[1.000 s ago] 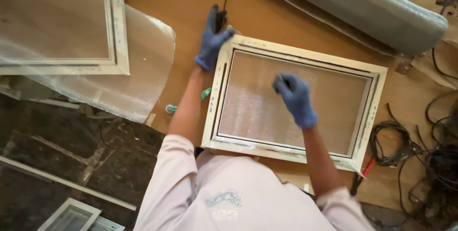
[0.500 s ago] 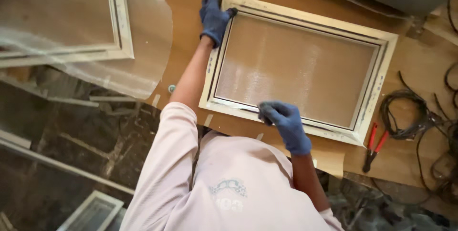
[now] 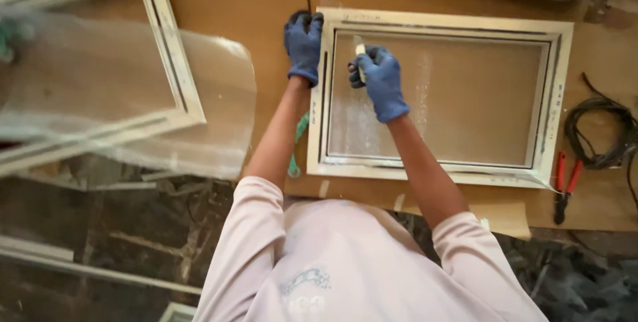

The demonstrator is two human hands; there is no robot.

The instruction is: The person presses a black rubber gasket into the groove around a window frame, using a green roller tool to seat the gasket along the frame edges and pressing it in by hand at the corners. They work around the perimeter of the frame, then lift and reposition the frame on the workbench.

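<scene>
Brown board desk (image 3: 226, 3) over dark stone floor (image 3: 100, 229). White framed glass panel (image 3: 438, 96) lies flat mid-desk. Left hand (image 3: 304, 44) gripping its top-left corner, right hand (image 3: 379, 79) closed on small pale tool (image 3: 359, 49) on the glass. Red pliers (image 3: 565, 179), cable coil (image 3: 598, 132) at right edge

- The brown board counter (image 3: 252, 3) carries everything.
- White-framed frosted glass panel (image 3: 558, 96) lies flat at its middle.
- A second white frame (image 3: 169, 49) with a clear plastic sheet (image 3: 219, 116) lies left.
- Red-handled pliers (image 3: 565, 186) and a coiled black cable (image 3: 601, 129) lie right.
</scene>
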